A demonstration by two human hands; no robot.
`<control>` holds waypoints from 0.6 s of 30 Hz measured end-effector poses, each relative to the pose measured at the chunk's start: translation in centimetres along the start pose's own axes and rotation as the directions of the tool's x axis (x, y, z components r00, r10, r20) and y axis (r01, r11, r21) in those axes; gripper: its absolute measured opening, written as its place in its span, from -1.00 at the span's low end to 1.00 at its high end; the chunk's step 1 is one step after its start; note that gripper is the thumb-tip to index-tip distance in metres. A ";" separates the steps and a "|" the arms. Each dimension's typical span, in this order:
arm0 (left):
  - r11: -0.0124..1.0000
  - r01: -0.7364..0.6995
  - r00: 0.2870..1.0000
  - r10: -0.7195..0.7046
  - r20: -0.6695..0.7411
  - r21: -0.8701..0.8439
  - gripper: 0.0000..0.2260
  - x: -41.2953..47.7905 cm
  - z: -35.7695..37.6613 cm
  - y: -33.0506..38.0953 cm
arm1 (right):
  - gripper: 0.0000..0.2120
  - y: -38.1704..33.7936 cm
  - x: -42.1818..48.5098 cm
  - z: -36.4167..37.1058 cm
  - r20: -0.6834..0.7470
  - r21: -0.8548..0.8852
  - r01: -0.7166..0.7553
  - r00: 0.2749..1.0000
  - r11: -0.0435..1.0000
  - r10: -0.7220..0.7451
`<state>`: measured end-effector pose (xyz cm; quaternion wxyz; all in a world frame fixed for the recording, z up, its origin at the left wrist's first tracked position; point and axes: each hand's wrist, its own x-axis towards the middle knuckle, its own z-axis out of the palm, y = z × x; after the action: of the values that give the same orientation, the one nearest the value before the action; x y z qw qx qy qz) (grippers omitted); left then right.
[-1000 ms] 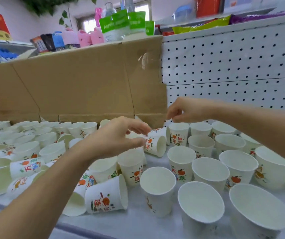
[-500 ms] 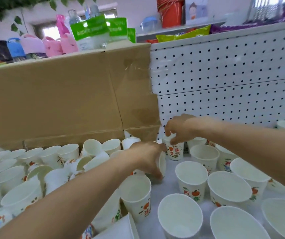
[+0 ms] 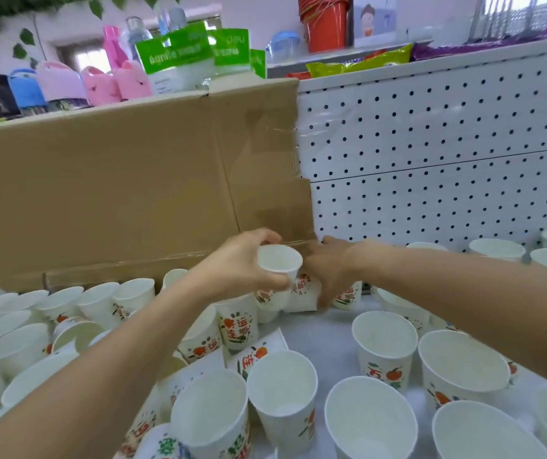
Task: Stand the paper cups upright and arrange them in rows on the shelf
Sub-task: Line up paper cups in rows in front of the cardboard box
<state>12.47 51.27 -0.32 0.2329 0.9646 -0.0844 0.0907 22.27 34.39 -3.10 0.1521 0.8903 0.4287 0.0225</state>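
Many white paper cups with orange and red print cover the white shelf (image 3: 319, 337). My left hand (image 3: 237, 265) is shut on one paper cup (image 3: 279, 261), held tilted above the others with its mouth toward me. Just to its right, my right hand (image 3: 328, 270) reaches down over a standing cup (image 3: 302, 294) in the back row, its fingers wrapped over the rim, which is hidden. Upright cups (image 3: 385, 337) stand in rows on the right. On the left, cups lie tipped over and jumbled (image 3: 257, 352).
A brown cardboard panel (image 3: 133, 193) stands along the back left, and a white pegboard (image 3: 431, 160) closes the back right. Bottles, green pouches and snack bags sit on the level above (image 3: 179, 58). More upright cups (image 3: 496, 249) line the pegboard at far right.
My left hand has lifted a cup out of the pile and raised it toward the back. My right hand stays on a cup in the back row. The view has tilted up.
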 end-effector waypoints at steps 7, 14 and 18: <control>0.972 0.044 0.974 -0.092 -0.205 -0.229 -0.34 -1.6 -1.7 -1.8 | -0.22 -0.6 1.1 0.1 -0.059 -0.100 0.025 0.998 0.995 -0.031; 0.961 0.039 0.963 -0.110 -0.246 -0.274 -0.33 -2.7 -1.6 -2.3 | -0.35 -0.6 0.4 -3.7 -0.032 -0.120 0.029 0.999 0.992 -0.033; 0.968 0.054 0.966 -0.113 -0.234 -0.243 -0.33 -2.6 -1.4 -2.1 | -0.21 -0.9 1.0 -2.7 0.008 -0.355 0.113 0.993 0.928 -0.118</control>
<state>10.17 54.05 -0.57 0.3576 0.9143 -0.0239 0.1889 21.75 36.33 -0.88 0.3083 0.8212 0.4704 0.0967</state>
